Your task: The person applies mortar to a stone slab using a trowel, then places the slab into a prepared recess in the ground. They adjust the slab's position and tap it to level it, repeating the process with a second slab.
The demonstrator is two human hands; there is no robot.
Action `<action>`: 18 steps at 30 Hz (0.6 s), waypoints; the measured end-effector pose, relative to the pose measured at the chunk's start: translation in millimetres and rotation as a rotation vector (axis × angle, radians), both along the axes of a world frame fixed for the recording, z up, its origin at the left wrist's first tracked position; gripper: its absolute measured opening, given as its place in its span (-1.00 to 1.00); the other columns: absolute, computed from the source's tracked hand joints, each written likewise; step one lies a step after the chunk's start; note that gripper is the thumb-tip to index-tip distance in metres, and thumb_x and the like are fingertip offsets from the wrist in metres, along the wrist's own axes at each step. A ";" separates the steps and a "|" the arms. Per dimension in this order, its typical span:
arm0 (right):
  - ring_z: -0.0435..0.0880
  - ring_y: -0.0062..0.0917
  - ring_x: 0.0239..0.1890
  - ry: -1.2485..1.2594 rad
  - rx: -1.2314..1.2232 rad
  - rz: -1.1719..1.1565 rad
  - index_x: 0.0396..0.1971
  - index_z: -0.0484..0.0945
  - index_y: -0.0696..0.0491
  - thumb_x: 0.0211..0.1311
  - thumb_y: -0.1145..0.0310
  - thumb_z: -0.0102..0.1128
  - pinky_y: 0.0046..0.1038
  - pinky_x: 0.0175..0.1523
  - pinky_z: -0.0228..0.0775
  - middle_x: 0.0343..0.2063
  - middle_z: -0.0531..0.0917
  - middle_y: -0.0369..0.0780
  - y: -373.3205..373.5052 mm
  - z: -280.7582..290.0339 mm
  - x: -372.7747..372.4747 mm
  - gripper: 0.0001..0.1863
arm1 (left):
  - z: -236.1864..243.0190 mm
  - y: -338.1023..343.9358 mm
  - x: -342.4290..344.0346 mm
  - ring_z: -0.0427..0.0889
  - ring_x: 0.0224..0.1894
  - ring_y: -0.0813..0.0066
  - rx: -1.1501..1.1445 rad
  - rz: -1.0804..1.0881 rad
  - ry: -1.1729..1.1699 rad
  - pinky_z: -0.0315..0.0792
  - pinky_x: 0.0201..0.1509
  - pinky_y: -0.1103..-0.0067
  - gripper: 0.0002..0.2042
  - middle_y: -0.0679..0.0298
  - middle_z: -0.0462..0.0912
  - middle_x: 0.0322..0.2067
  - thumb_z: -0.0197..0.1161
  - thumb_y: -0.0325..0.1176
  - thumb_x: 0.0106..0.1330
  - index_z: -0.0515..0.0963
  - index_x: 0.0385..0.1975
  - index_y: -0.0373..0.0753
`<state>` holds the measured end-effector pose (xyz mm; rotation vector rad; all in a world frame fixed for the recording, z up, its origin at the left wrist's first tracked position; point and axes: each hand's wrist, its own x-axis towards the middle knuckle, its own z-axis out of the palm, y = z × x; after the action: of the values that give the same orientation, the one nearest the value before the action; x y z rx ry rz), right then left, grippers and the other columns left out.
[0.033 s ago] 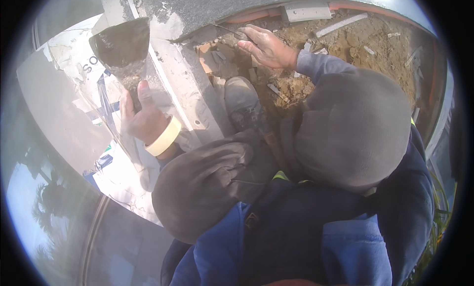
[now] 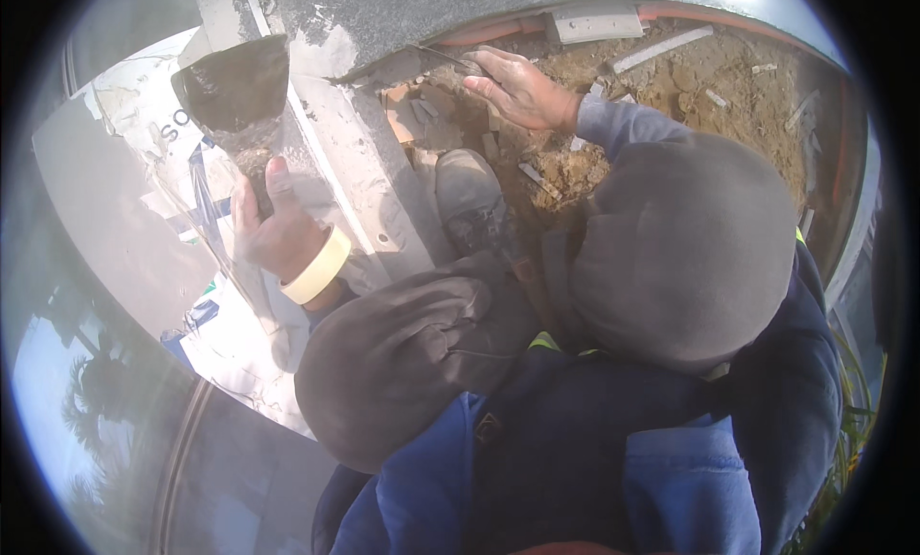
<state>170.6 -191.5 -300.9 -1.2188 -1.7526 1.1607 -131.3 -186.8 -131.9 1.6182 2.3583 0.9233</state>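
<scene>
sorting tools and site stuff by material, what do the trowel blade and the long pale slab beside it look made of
The trowel blade held by the left hand looks like metal, though dark wet mortar coats it and hides the finish. The long pale slab looks like concrete or cut stone: matte grey, grainy, with small holes and a hard straight edge. Which of the two cannot be told.

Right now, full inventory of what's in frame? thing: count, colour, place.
trowel: 1, dark blade loaded with grey mortar, upper left
concrete edging: 1, pale grey, running down the centre
plastic sheet: 1, white with blue marks, left
rubble pieces: several, tan and grey, top centre
sandy soil: brown, upper right
orange pipe: 1, along the top rim
shoe: 1, dusty grey, centre
left hand: gripping the trowel handle, cream band at wrist
right hand: resting on the rubble
</scene>
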 end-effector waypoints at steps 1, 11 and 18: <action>0.60 -0.12 -0.08 0.017 0.009 -0.002 0.03 0.43 0.26 0.60 0.11 0.01 -0.18 0.04 0.45 -0.23 0.55 0.01 3.3 -0.9 2.5 -0.56 | -2.4 0.4 -1.3 0.70 0.06 0.05 0.017 -0.004 -0.049 0.49 0.20 0.38 -0.45 -0.19 0.72 -0.02 0.52 -0.16 0.26 0.64 -0.02 -0.61; 0.51 -0.27 -0.23 0.022 -0.191 -0.111 -0.13 0.45 0.24 0.61 0.11 0.01 -0.20 -0.06 0.38 -0.33 0.49 -0.07 -13.3 -4.8 43.0 -0.59 | 0.7 4.6 4.4 0.69 0.08 0.06 -0.025 0.045 -0.070 0.49 0.22 0.40 -0.41 -0.21 0.71 0.00 0.53 -0.12 0.24 0.63 -0.01 -0.61; 0.52 -0.35 -0.22 0.046 -0.344 -0.154 -0.13 0.46 0.22 0.62 0.14 0.00 -0.26 -0.05 0.40 -0.32 0.51 -0.11 -26.5 10.3 58.6 -0.62 | 0.4 5.5 7.7 0.69 0.08 0.09 -0.013 0.040 -0.056 0.48 0.23 0.41 -0.40 -0.21 0.70 0.02 0.53 -0.11 0.25 0.61 0.02 -0.61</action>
<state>229.3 -218.0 -290.6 -1.4854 -1.4342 1.4230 -123.6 -181.3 -131.5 1.5253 2.3628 0.9462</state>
